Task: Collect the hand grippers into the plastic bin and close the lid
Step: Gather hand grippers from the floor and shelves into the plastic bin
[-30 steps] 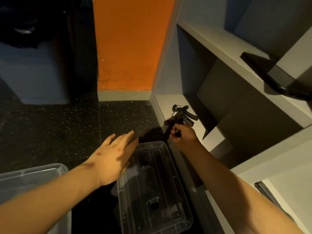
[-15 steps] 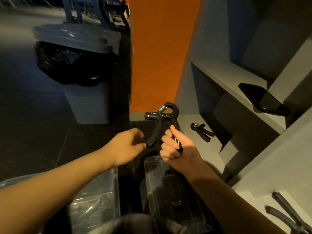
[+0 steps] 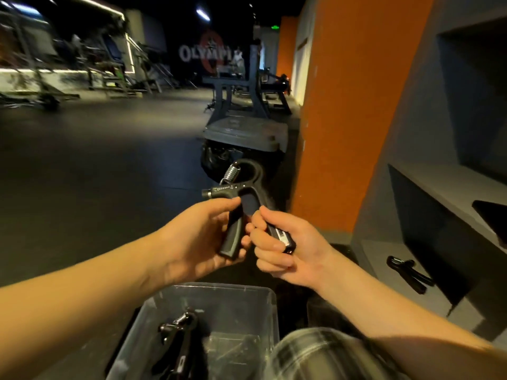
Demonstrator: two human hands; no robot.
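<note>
A dim gym stretches ahead of you, with machines far back across the dark floor (image 3: 96, 174), an orange wall (image 3: 343, 105) to your right and grey built-in shelves beside it. You hold one hand gripper (image 3: 244, 193) up in front of you, spring end pointing away, directly above the far rim of the clear plastic bin (image 3: 219, 287) on the floor by your knee.

Both hands are on it. Your left grip (image 3: 203, 237) is curled round the plain handle, thumb up near the adjusting knob. Your right grip (image 3: 288, 250) is clamped on the other handle, the one with the small counter window.

Holding it by both handles looks like a pass from the shelf-side hand to the bin-side hand, since the bin sits low and slightly left of you. It could also be a test squeeze, and I cannot say which.

A second gripper (image 3: 178, 333) already lies in the bin, towards its left side, so there is room to its right. Another gripper (image 3: 408, 272) lies on the lowest shelf (image 3: 375, 250), well apart from the bin. The collecting looks partly done, and I cannot make out the lid from here.

When you let go, lower the gripper first, because the thin clear wall would probably rattle under a drop.
</note>
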